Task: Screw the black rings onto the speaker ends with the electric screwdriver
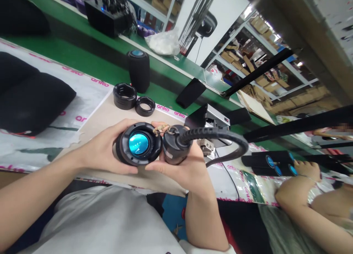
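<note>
Left hand (103, 149) clamps the black cylinder (124, 147) over the surface's (104, 59) 6 o'clock edge, right hand (194, 169) grips the corded tool (176, 149) at its 3 o'clock, and the stiff cable (205, 132) could tug the tool askew, scuffing the blue disc (138, 143).

A green table (82, 64) carries a beige sheet (91, 123) with two black rings (125, 99) near its far edge, an upright cylinder (140, 73) just beyond, dark cloths (35, 99) on white plastic sheeting (91, 99), and blue-ended tubes (256, 161).
</note>
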Demonstrator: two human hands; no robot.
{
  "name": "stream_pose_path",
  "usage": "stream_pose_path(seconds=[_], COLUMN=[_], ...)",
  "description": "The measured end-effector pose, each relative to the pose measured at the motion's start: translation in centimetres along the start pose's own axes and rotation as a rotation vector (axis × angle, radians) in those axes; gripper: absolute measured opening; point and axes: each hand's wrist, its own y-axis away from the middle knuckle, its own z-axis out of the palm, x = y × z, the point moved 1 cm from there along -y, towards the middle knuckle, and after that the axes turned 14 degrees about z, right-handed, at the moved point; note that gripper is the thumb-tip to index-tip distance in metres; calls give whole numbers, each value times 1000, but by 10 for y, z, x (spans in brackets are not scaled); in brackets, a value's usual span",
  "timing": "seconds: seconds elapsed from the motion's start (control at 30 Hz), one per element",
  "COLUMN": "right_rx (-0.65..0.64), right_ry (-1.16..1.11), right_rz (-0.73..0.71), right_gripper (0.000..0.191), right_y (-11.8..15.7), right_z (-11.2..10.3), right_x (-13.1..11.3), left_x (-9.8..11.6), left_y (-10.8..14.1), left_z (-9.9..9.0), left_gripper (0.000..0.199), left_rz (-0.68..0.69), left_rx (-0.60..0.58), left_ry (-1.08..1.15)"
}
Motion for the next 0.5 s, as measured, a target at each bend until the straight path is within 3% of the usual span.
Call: stream_pose_path(seconds=[0.07, 0.23, 0.37, 0.5], right_rx=[-51, -38, -39, -20], right_ry=[4, 84, 129, 209], right_rz=[-19, -25, 83, 81], right_gripper=[72, 72, 66, 70], right_y=[0, -2, -6, -11], right_z=[0, -2, -7, -12], right_x=[1, 1, 4, 7], left_x=[1, 4, 3, 1], left_y=[0, 4, 9, 8], left_z=[1, 4, 5, 5], left_gripper=[89, 93, 95, 102], left_rz=[-17, -175, -210, -208], left_rx=[-4, -20, 9, 37], left_ry=[41, 98, 57, 88])
